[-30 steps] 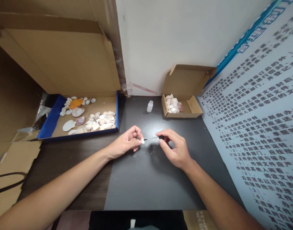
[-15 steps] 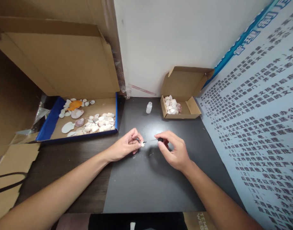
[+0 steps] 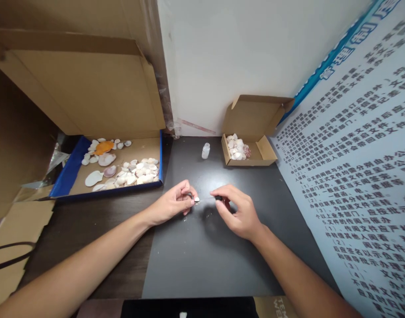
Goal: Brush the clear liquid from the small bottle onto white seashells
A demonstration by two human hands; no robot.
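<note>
Between the thumb and fingers of my left hand (image 3: 176, 201) is a small white shell (image 3: 197, 199), held just above the dark mat. My right hand (image 3: 238, 209) pinches the black cap (image 3: 218, 198) of a thin applicator brush. Its pale stem (image 3: 205, 198) points left, with the tip at or very near the shell; I cannot tell whether they touch. A small glass bottle (image 3: 205, 151) with whitish contents stands uncapped behind my hands. Tiny white flecks lie on the mat below the shell.
At the left an open blue-edged cardboard box (image 3: 162, 161) holds many shells and an orange shell (image 3: 103, 147). A smaller open cardboard box (image 3: 252, 163) at the back right contains white shells and a pinkish piece (image 3: 246, 151). A printed panel (image 3: 364, 154) borders the right side.
The brush tip has shifted slightly down at the shell, and my right hand has lowered a little. The shell has turned in my left fingers. The view has tilted slightly.
</note>
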